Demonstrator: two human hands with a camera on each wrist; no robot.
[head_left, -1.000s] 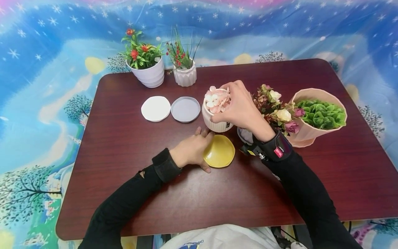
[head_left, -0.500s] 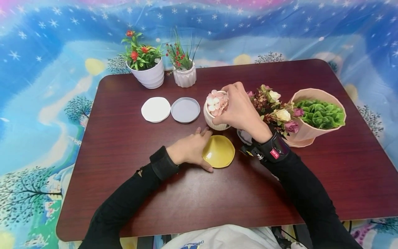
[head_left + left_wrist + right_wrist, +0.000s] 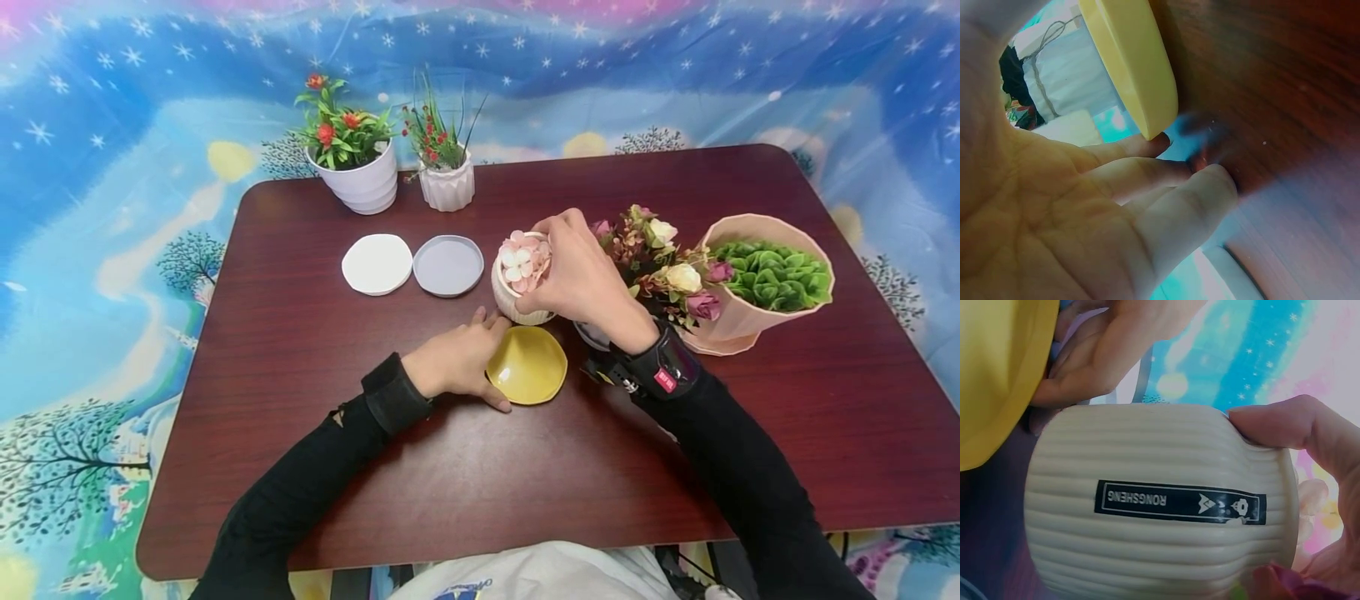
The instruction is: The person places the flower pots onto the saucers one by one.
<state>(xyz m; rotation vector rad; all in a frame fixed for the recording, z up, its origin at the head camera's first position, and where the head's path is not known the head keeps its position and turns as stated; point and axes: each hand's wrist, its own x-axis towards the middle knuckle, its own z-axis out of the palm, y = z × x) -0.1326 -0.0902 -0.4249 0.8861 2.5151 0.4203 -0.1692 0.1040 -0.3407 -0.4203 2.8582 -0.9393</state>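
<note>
My right hand (image 3: 581, 275) grips a cream ribbed flower pot (image 3: 1147, 450) by its rim, thumb on the near side. Pale pink flowers (image 3: 522, 260) fill the pot, which stands just behind the yellow saucer (image 3: 527, 365). In the right wrist view, a black label (image 3: 1179, 501) shows on the pot's side. My left hand (image 3: 456, 358) rests at the left of that saucer, thumb and fingers spread along its edge. Seen from the left wrist, the fingers (image 3: 1179, 212) are nearly straight, with a fingertip right at the saucer's rim.
A white saucer (image 3: 377, 264) and a grey saucer (image 3: 448, 265) lie behind my left hand. Two potted plants, one white pot (image 3: 363, 183) and one fluted pot (image 3: 447, 185), stand at the back. Rose flowers (image 3: 682, 277) and a pink planter (image 3: 742, 304) are beside my right wrist.
The right hand has shifted the flower pot slightly right and turned it, so its label is no longer seen in the head view; it then moved slightly nearer. The left hand has barely moved.
</note>
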